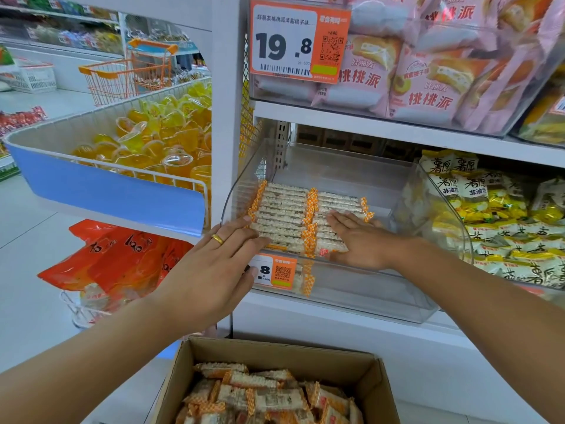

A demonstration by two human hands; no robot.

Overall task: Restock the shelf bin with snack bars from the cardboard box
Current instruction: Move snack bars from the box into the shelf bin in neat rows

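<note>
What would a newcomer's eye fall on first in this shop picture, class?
Both hands, left and right, lie flat on neat rows of snack bars in the clear shelf bin at centre. Below, the open cardboard box holds more bars; a big orange price tag hangs above.

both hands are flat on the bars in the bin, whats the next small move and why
Probably lift the right hand back to the box for more bars. The two rows in the bin already lie neat under the flat hands, the left hand too, the bin's back is bare, and the box still holds plenty.
</note>
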